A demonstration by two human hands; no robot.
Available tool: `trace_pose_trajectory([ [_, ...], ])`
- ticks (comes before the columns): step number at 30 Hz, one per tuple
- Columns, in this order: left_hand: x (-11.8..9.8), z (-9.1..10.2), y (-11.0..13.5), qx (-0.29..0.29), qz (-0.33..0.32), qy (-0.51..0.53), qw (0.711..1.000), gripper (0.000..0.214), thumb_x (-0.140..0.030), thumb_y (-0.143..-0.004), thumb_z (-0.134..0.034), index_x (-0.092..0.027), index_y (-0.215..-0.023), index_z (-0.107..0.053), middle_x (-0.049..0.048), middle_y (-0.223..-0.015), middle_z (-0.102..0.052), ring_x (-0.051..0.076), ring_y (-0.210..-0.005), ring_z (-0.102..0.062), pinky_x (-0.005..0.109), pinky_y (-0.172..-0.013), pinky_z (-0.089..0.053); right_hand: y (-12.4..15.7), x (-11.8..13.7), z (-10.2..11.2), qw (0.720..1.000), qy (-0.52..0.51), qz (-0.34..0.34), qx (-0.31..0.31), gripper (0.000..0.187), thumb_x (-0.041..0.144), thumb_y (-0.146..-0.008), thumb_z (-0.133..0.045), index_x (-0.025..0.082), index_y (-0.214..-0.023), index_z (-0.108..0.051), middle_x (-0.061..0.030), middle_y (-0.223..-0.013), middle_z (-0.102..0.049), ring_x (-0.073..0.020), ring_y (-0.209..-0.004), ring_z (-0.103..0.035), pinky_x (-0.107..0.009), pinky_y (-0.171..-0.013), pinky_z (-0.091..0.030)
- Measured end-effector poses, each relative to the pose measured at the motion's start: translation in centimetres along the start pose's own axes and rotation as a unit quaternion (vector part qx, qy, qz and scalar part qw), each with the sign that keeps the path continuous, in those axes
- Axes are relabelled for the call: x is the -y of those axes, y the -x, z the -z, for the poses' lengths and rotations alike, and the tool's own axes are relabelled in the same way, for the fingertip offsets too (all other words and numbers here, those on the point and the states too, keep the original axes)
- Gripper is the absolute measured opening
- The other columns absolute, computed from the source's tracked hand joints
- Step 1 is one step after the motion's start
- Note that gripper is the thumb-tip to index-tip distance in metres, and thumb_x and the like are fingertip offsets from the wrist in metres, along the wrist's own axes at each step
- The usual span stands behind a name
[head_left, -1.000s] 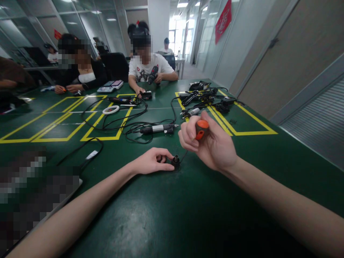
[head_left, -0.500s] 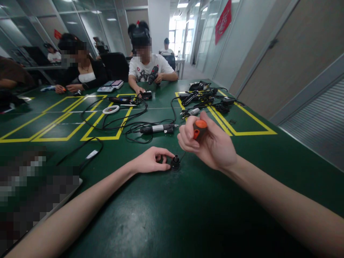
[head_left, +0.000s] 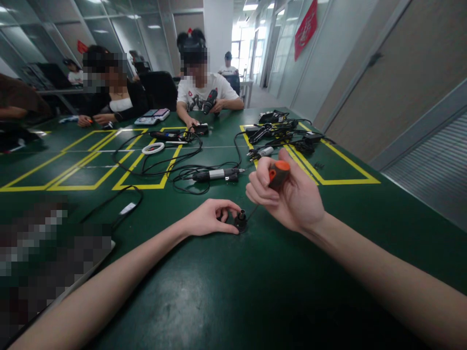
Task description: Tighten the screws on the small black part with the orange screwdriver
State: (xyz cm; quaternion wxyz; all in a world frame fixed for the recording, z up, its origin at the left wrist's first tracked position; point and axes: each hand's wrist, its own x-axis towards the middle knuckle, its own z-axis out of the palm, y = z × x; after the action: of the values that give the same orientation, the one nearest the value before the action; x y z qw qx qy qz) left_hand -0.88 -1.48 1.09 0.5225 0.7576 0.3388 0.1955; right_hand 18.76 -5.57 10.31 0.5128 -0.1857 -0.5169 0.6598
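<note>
My left hand (head_left: pixel 213 217) rests on the green tabletop, its thumb and index finger closed round the sides of a small black round part (head_left: pixel 240 223). A short hollow post stands up from the middle of that part. My right hand (head_left: pixel 288 194) is wrapped round the orange and grey handle of a screwdriver (head_left: pixel 280 173), held at a slant. Its thin shaft runs down to the left, and the tip reaches the right side of the black part. Whether the tip sits in a hole there, I cannot tell.
Beyond my hands lies a grey and black corded rotary tool (head_left: pixel 215 175) with looped cable. A white tape ring (head_left: pixel 153 148) is farther left. Black cables and adapters (head_left: pixel 280 131) are heaped at the back right. Across the table a person (head_left: pixel 204 92) holds a drill (head_left: pixel 210 101).
My right hand has shifted slightly right, and the screwdriver handle has tilted and turned in it. My left hand still grips the black part.
</note>
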Motion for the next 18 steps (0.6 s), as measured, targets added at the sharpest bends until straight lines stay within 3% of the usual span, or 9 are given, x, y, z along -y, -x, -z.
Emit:
trace_pose_trajectory([
  [4,0.1,0.2,-0.1,-0.004,-0.011,0.008,1.000,0.051,-0.036,-0.077,-0.083,-0.014,-0.122,-0.071,-0.0013,-0.078,-0.064,0.009,-0.064,-0.049,0.021,-0.060,-0.037,0.3,-0.3,0.1,0.999,0.002,0.032,-0.014,0.045,0.067,-0.085,-0.068,0.024,-0.081,-0.053,0.0098,-0.051,-0.037,-0.0089,-0.042,-0.024,-0.024,-0.043,-0.026],
  [9,0.3,0.1,-0.2,-0.024,-0.026,-0.003,0.999,0.048,-0.032,-0.080,-0.080,-0.015,-0.124,-0.071,0.0012,-0.086,-0.069,0.009,-0.065,-0.048,0.021,-0.061,-0.039,0.0,-0.3,0.6,0.991,0.087,0.086,-0.047,0.041,0.060,-0.086,-0.072,0.022,-0.075,-0.061,0.0012,-0.068,-0.055,-0.0145,-0.060,-0.051,-0.030,-0.056,-0.045],
  [12,0.4,0.0,-0.3,-0.026,-0.029,0.005,0.999,0.046,-0.029,-0.081,-0.078,-0.015,-0.124,-0.070,0.0006,-0.085,-0.068,0.009,-0.065,-0.048,0.021,-0.062,-0.040,-0.2,0.1,1.5,0.969,0.206,0.130,-0.047,0.044,0.063,-0.089,-0.069,0.021,-0.077,-0.072,-0.0042,-0.081,-0.062,-0.0175,-0.073,-0.058,-0.032,-0.065,-0.050],
  [18,0.4,-0.2,-0.4,-0.037,-0.033,-0.002,0.999,0.035,-0.028,-0.092,-0.065,-0.013,-0.123,-0.069,0.0034,-0.089,-0.070,0.011,-0.069,-0.054,0.023,-0.064,-0.041,0.3,1.8,2.4,0.903,0.372,0.204,-0.064,0.021,0.043,-0.096,-0.067,0.025,-0.100,-0.076,-0.0045,-0.086,-0.072,-0.0198,-0.075,-0.064,-0.036,-0.071,-0.053],
])
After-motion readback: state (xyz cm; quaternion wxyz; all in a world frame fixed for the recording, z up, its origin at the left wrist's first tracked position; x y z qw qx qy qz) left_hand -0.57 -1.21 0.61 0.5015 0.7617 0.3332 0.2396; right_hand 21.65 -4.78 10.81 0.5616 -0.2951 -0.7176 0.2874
